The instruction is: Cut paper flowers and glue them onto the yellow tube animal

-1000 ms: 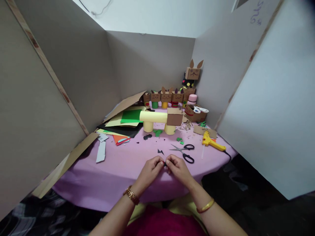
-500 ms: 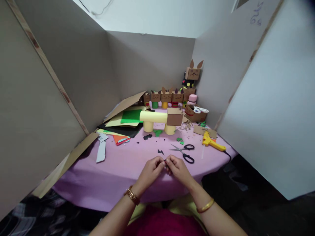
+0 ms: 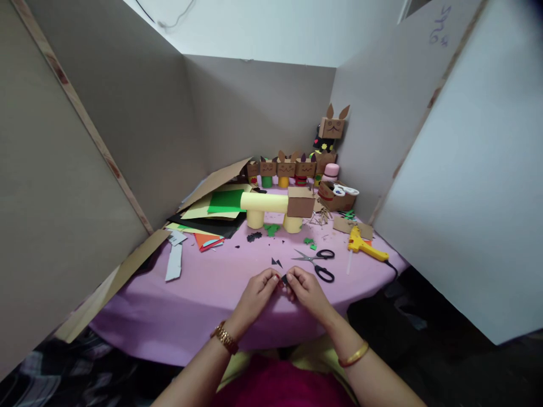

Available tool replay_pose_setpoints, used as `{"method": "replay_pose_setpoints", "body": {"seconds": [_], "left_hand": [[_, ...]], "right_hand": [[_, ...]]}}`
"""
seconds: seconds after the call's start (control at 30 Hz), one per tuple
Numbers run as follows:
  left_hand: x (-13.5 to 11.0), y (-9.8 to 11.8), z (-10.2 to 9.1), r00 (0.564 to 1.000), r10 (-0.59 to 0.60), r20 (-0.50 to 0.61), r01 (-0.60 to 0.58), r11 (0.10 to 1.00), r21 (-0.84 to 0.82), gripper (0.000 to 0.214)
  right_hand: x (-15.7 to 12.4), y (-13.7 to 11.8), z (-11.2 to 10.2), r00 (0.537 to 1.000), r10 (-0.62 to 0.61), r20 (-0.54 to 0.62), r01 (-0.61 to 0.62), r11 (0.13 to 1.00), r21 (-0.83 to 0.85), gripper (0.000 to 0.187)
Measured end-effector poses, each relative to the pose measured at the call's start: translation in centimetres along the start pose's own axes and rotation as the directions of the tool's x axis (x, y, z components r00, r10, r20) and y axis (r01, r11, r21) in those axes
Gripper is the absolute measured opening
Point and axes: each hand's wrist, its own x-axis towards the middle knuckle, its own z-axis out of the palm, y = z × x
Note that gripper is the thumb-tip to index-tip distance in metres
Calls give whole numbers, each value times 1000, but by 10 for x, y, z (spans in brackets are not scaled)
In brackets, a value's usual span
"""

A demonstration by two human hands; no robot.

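Over the near edge of the pink-covered table, my left hand (image 3: 263,284) and my right hand (image 3: 302,284) meet with thumbs and fingertips pinched. Between them shows a small piece of black paper (image 3: 284,278); the right fingers grip it and the left fingertips are closed at its other side. Small black paper triangles (image 3: 276,262) lie just beyond my fingers. Open scissors (image 3: 314,259) with black handles rest to the right of them. Farther back stands a yellow paper-tube figure (image 3: 265,202) on tube legs, with a brown cardboard box (image 3: 301,202) at its right end.
A yellow glue gun (image 3: 365,246) lies at the right, its cord over the edge. Coloured paper sheets (image 3: 227,200) are stacked at the left. Green scraps (image 3: 272,229) lie near the figure. Cardboard-headed figures (image 3: 287,168) and a box (image 3: 339,200) holding white-handled scissors stand behind.
My left fingertips have drawn slightly apart from the right ones, and more of the black paper shows between them. The things on the table stay where they were.
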Motion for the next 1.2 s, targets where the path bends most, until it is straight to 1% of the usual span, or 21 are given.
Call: {"method": "replay_pose_setpoints", "body": {"seconds": [0.07,0.17,0.27,0.33,0.5,0.67,0.87,0.93,1.07,1.2], "left_hand": [[-1,-1,0,998,38,-45,-39,999,-11,14],[-4,-3,1,988,144,-59,-141,989,44,20],[-6,-6,3,958,271,-97,-250,951,183,12],[-7,-8,5,933,335,-136,-298,926,233,11],[-8,-15,6,902,407,-142,-360,893,271,10],[-11,-14,6,879,462,-117,-408,857,313,12],[-11,-6,7,884,452,-121,-391,855,342,13],[-11,-3,7,902,412,-129,-352,875,332,12],[-10,2,5,952,285,-113,-246,931,271,12],[-9,4,4,972,213,-99,-193,964,181,12]], "right_hand": [[1,1,-1,1000,7,2,-7,1000,16,33],[1,1,-2,1000,12,17,-13,999,34,33],[1,0,-2,999,14,37,-15,999,44,33],[1,0,-3,999,15,42,-18,998,54,33],[1,0,-3,999,27,30,-29,997,66,31],[1,-2,-5,998,49,44,-53,996,78,27],[1,-2,-5,997,68,46,-72,993,95,26],[0,-1,-5,996,68,53,-73,991,110,28],[0,-1,-7,995,75,70,-84,986,147,32],[2,-4,-10,990,97,106,-115,976,185,35]]}}
